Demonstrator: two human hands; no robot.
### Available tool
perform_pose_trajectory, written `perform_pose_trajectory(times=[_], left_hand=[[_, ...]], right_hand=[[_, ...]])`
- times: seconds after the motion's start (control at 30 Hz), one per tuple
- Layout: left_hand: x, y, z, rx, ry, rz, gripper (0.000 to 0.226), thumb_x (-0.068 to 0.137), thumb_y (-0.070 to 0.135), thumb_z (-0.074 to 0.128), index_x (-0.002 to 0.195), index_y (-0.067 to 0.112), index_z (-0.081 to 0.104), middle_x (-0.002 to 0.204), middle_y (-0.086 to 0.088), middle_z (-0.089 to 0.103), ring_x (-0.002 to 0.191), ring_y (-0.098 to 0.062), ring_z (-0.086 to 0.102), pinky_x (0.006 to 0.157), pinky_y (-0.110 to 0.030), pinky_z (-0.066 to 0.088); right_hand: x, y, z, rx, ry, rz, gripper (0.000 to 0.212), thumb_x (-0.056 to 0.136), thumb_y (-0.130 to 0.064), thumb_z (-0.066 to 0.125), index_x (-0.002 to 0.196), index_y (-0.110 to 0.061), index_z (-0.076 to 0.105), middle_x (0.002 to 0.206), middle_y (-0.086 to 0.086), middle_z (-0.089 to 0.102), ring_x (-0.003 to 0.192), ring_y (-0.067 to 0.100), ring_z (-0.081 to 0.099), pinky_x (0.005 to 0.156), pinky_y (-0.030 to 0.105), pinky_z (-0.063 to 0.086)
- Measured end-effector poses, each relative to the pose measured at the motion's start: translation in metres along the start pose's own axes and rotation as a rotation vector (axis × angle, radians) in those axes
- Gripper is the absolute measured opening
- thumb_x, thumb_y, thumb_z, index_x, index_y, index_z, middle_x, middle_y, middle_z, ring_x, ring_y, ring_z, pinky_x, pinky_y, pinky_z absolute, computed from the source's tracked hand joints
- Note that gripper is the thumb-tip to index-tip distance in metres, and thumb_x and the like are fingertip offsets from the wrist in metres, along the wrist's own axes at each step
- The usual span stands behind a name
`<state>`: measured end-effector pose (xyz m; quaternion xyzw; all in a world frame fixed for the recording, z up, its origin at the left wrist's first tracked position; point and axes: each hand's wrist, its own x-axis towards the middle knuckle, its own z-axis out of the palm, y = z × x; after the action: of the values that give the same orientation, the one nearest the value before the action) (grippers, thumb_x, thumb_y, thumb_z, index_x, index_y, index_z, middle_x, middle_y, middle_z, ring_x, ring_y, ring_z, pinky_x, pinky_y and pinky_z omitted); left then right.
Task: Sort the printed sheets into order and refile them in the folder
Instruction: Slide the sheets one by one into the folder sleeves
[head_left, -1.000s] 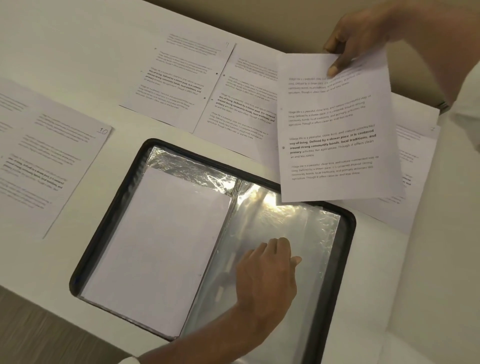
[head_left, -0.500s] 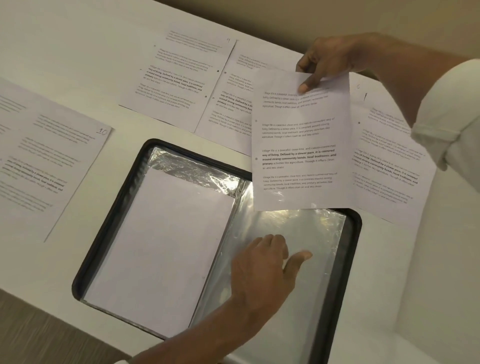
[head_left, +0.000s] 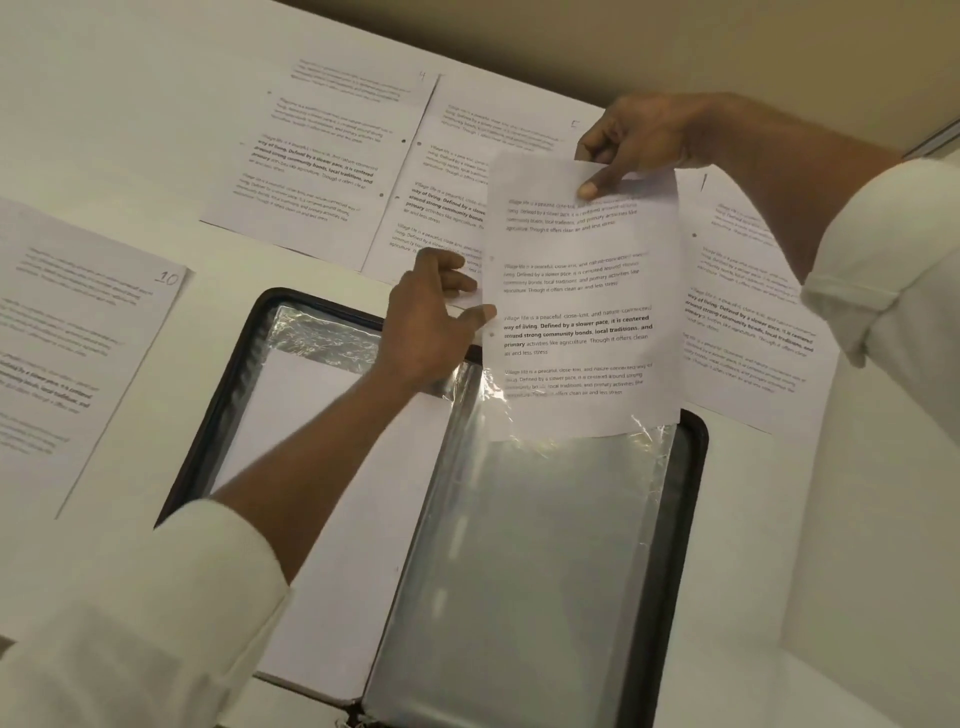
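Note:
A black zip folder (head_left: 697, 467) lies open on the white table. Its left half holds a blank-faced white sheet (head_left: 353, 499); its right half shows a clear plastic sleeve (head_left: 545, 551). A printed sheet (head_left: 582, 312) hangs upright over the sleeve's top. Shiny plastic laps over the sheet's bottom corners. My right hand (head_left: 639, 135) pinches its top edge. At its left edge my left hand (head_left: 426, 322) pinches it between thumb and fingers.
Loose printed sheets lie around the folder: one marked 10 (head_left: 78, 338) at the left, one marked 4 (head_left: 322, 156) and one marked 5 (head_left: 452, 171) behind it, another (head_left: 748, 322) at the right. The table's far edge meets a wall.
My left hand has lifted off the clear sleeve and taken the sheet's left edge. My right hand has brought the sheet left and down to the sleeve's top.

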<state>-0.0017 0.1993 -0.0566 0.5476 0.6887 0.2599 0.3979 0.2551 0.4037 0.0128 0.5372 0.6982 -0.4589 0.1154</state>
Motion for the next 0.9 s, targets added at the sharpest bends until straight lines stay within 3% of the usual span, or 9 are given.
perform_pose_trajectory(times=[0.13,0.23,0.33,0.4,0.5,0.63,0.73,0.9], left_hand=[[0.018,0.009,0.007,-0.058,-0.099,-0.050,0.059,0.086,0.024,0.088,0.132,0.020,0.052,0.107,0.011,0.074,0.096,0.001,0.069,0.075,-0.012,0.047],[0.025,0.011,0.010,-0.080,-0.096,-0.088,0.048,0.084,0.020,0.090,0.122,0.018,0.061,0.096,0.001,0.077,0.086,-0.006,0.072,0.067,-0.010,0.050],[0.028,0.008,0.010,-0.090,-0.081,-0.127,0.030,0.080,0.013,0.092,0.102,0.015,0.072,0.093,-0.003,0.079,0.088,-0.015,0.077,0.080,-0.025,0.063],[0.030,0.006,0.008,-0.064,-0.071,-0.136,0.027,0.080,0.013,0.092,0.099,0.015,0.073,0.092,-0.001,0.079,0.088,-0.015,0.077,0.083,-0.032,0.065],[0.034,0.001,0.004,0.025,-0.060,-0.082,0.027,0.080,0.016,0.092,0.101,0.015,0.075,0.091,0.002,0.078,0.087,-0.015,0.076,0.086,-0.036,0.064],[0.036,-0.002,-0.002,0.075,-0.068,-0.059,0.027,0.080,0.017,0.092,0.101,0.014,0.075,0.094,0.004,0.077,0.090,-0.017,0.074,0.087,-0.034,0.063],[0.035,-0.001,-0.003,0.088,-0.087,-0.042,0.027,0.081,0.016,0.092,0.102,0.014,0.075,0.094,0.005,0.077,0.088,-0.014,0.073,0.086,-0.032,0.062],[0.038,0.003,-0.001,0.109,-0.094,0.015,0.028,0.079,0.016,0.093,0.101,0.014,0.076,0.093,0.005,0.077,0.086,-0.014,0.073,0.087,-0.035,0.063]], right_hand=[[-0.011,0.018,0.003,0.054,0.067,-0.020,0.022,0.082,-0.028,0.089,0.100,-0.017,0.081,0.101,0.006,0.081,0.086,0.014,0.072,0.089,0.036,0.057],[-0.017,0.028,0.004,0.133,0.139,-0.019,0.029,0.083,-0.028,0.089,0.105,-0.012,0.079,0.109,0.008,0.080,0.089,0.017,0.073,0.091,0.038,0.059],[-0.021,0.033,0.005,0.224,0.251,-0.007,0.036,0.083,-0.039,0.087,0.104,-0.012,0.078,0.102,0.001,0.078,0.086,0.016,0.069,0.080,0.034,0.057],[-0.026,0.036,0.007,0.342,0.321,0.025,0.040,0.083,-0.045,0.087,0.106,-0.013,0.076,0.100,-0.003,0.076,0.085,0.015,0.067,0.075,0.031,0.055],[-0.031,0.049,0.020,0.555,0.349,0.077,0.055,0.078,-0.046,0.090,0.112,-0.006,0.073,0.111,0.008,0.079,0.100,0.026,0.075,0.088,0.041,0.062],[-0.047,0.059,0.052,0.669,0.356,0.140,0.062,0.069,-0.032,0.098,0.110,0.004,0.068,0.112,0.018,0.078,0.106,0.037,0.076,0.089,0.048,0.064],[-0.068,0.064,0.085,0.688,0.371,0.167,0.037,0.078,-0.015,0.092,0.108,-0.007,0.072,0.105,0.012,0.080,0.097,0.030,0.079,0.086,0.043,0.065],[-0.103,0.072,0.125,0.713,0.418,0.190,0.033,0.080,0.003,0.087,0.108,-0.002,0.072,0.104,0.012,0.080,0.092,0.024,0.079,0.074,0.031,0.066]])
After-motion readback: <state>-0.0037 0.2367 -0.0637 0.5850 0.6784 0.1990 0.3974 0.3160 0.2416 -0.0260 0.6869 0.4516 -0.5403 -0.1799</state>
